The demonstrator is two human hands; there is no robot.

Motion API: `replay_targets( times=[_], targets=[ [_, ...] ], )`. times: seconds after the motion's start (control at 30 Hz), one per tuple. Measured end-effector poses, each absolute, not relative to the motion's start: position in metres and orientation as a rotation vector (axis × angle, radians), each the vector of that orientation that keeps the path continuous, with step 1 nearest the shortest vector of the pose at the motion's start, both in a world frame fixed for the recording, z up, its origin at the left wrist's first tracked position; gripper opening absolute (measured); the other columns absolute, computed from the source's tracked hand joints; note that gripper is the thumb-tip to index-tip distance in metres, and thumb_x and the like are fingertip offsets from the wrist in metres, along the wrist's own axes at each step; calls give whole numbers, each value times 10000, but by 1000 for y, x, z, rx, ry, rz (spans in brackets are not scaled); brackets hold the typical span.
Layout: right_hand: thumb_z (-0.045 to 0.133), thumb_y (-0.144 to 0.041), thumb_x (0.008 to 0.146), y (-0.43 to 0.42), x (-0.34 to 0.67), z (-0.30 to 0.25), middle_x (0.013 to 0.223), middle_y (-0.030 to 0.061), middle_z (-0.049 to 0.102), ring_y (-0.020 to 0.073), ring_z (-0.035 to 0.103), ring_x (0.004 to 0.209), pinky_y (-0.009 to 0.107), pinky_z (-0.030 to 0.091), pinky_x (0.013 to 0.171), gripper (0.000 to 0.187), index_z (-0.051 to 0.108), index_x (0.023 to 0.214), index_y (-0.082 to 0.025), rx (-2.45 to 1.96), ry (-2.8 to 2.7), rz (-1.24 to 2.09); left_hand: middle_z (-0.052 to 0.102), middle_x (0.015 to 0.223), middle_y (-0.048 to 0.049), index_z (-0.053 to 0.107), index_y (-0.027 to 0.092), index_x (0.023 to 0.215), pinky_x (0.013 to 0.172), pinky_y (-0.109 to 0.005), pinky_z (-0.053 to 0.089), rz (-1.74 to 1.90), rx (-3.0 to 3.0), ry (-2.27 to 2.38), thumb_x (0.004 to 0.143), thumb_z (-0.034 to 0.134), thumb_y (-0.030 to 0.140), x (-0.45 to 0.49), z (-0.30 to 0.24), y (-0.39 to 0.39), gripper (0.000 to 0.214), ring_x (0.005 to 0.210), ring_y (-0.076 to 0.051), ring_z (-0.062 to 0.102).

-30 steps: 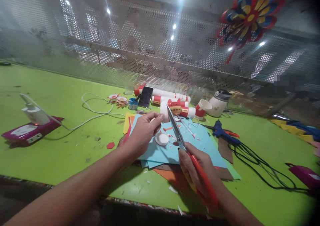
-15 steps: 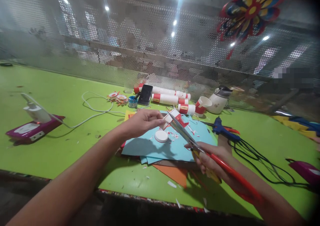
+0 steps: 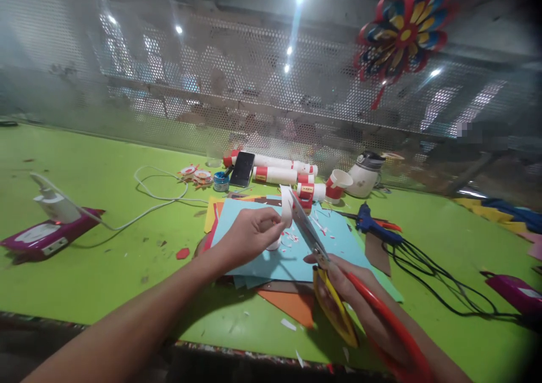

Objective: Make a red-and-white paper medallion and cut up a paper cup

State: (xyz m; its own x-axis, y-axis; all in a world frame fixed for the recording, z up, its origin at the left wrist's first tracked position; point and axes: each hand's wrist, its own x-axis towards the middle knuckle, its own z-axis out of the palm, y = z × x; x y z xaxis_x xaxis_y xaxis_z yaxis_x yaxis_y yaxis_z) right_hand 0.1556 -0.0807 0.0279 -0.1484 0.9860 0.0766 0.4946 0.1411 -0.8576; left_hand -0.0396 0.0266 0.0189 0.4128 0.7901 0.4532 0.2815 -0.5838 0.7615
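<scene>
My left hand (image 3: 258, 233) pinches a curved white paper strip (image 3: 287, 207), held upright above the work surface. My right hand (image 3: 349, 284) is wrapped around scissors (image 3: 312, 239) with one red and one yellow handle. The blades point up and away, their tips beside the strip; I cannot tell whether they touch it. Beneath both hands lies a light blue paper sheet (image 3: 241, 265) strewn with small red and white scraps. A white round lid (image 3: 274, 245) shows partly behind my left fingers. Just past the blades is a red and white piece (image 3: 303, 204), partly hidden.
White and red paper tubes (image 3: 275, 175), a phone (image 3: 243, 169), a blue jar (image 3: 221, 181), a paper cup (image 3: 339, 185) and a kettle-like jug (image 3: 366, 175) stand behind. A blue glue gun (image 3: 375, 225) with a black cord lies right. A purple power strip (image 3: 51, 239) sits left.
The scissors' yellow handle has swung down, away from the red one. The paper in my left hand now stands upright as a curved strip, and that hand is slightly lower. The view has tilted a little.
</scene>
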Motion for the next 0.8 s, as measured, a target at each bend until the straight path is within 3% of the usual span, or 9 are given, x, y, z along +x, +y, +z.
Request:
replay_targets(
  times=[0.1,0.2,0.3,0.47,0.63,0.8],
  targets=[
    [413,-508,902,-78,152,21,673,17,593,148,545,601,233,445,531,427,616,1064,-169,-1451,-1813,659,462,549,30,632,138,699,485,-227,265,1083,2091,934,837,516,335,-38,19,22,267,511,-90,365],
    [503,-441,874,-73,155,12,867,51,667,185,612,762,262,494,659,341,626,1080,-199,-1435,-1929,308,485,576,23,651,139,756,482,-230,255,1014,2059,905,825,519,307,-41,24,20,225,519,-93,356],
    [553,-392,860,-72,161,8,923,65,659,191,623,808,267,506,685,333,596,1128,-199,-1400,-2035,185,518,656,14,659,153,842,505,-229,265,1041,1944,752,792,564,292,-47,30,22,175,559,-94,378],
    [560,-345,871,-75,171,13,889,44,634,171,601,812,262,494,727,334,564,1173,-203,-1406,-2133,230,343,516,58,536,155,648,452,-234,180,1021,1508,485,805,555,319,-56,31,30,227,466,-74,266],
    [530,-341,880,-74,174,15,881,51,640,174,599,779,265,494,695,318,568,1161,-197,-1329,-2204,327,345,488,65,503,156,602,454,-234,173,936,1525,482,811,580,350,-55,29,29,296,445,-60,265],
    [498,-383,888,-80,156,20,937,60,661,186,614,818,253,492,703,324,595,1140,-203,-1380,-2038,451,301,503,71,463,163,555,455,-238,165,1135,1408,543,806,598,339,-44,30,20,335,458,-59,224]
  ],
)
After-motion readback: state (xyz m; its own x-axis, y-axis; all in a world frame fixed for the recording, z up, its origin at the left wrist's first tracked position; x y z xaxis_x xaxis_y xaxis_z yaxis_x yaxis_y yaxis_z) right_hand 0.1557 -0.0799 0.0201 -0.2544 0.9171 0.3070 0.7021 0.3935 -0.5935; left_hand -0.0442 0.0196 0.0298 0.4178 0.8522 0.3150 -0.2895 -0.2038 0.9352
